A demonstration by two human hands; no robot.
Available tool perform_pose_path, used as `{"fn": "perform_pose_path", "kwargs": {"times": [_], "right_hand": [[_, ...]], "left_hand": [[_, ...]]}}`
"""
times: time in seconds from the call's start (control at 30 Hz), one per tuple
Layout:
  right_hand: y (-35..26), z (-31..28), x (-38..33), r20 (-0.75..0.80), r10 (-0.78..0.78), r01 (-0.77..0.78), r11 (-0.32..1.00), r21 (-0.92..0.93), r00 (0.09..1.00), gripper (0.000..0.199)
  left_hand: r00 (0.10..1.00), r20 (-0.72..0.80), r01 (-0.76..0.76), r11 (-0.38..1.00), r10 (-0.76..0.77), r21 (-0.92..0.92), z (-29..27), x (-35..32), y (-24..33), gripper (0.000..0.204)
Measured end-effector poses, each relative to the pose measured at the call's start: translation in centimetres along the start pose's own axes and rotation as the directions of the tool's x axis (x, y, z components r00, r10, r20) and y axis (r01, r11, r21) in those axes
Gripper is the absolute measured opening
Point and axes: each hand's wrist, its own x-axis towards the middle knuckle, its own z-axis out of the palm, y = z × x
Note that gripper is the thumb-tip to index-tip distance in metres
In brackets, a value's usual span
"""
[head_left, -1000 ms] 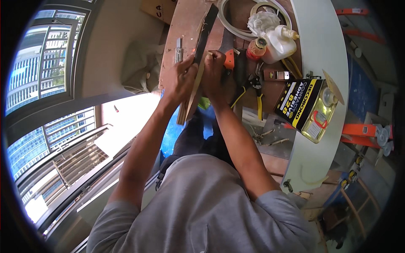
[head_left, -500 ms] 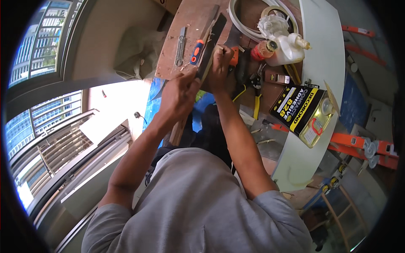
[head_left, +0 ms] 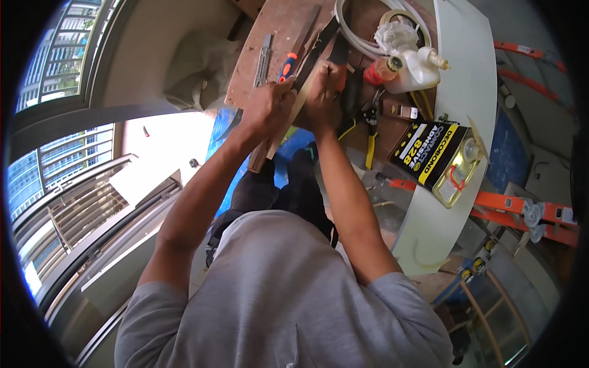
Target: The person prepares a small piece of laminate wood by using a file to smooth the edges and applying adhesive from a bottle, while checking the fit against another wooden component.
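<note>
The person's left hand (head_left: 268,110) has its fingers curled around a brown wood strip (head_left: 259,161), and the strip's low end pokes out past the near edge of the tabletop (head_left: 243,89). A long dark strip (head_left: 318,46) slants up and away from this hand, over the tabletop. A thin pale strip (head_left: 284,130) runs between the 2 hands. The right hand (head_left: 322,101) is bunched up with its thumb on top, right by the pale strip, but I cannot tell if its fingers grip it. A gray cutter knife (head_left: 264,60) and a tool with a blue and orange handle (head_left: 287,67) lie near the left hand. To the right are a red bottle (head_left: 379,72), a white squeeze bottle (head_left: 417,73), yellow-handled pliers (head_left: 370,147) and a black and yellow can (head_left: 423,153).
</note>
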Motion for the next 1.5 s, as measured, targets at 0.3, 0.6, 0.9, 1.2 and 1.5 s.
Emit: {"fn": "perform_pose_path", "kwargs": {"times": [0.3,0.6,0.9,1.2,1.5], "right_hand": [[0.2,-0.3,-0.3,-0.002,-0.008,0.008,0.996,-0.086,1.0,0.021],[0.0,0.0,-0.1,0.019,0.033,-0.03,0.991,-0.127,0.999,0.031],[-2.5,-3.1,-0.6,0.183,0.258,-0.251,0.966,-0.063,0.949,0.077],[-9.1,-5.7,-1.5,0.218,0.366,-0.421,0.845,0.329,0.905,0.089],[-18.1,-4.2,-3.2,0.2,0.232,-0.249,0.966,0.065,0.952,0.076]], "left_hand": [[0.99,0.077,0.115,0.989,-0.122,0.089,-0.6,1.3,2.7,0.042],[0.999,0.041,0.033,0.997,-0.03,-0.071,-0.6,3.0,1.3,0.043],[0.901,-0.408,-0.02,0.953,0.149,0.303,-1.1,8.1,-9.5,0.045],[0.967,-0.253,0.013,0.992,0.019,0.122,-1.8,4.8,-5.9,0.06],[0.951,0.25,0.204,0.236,0.182,-0.95,-8.0,-3.4,-2.0,0.037]]}}
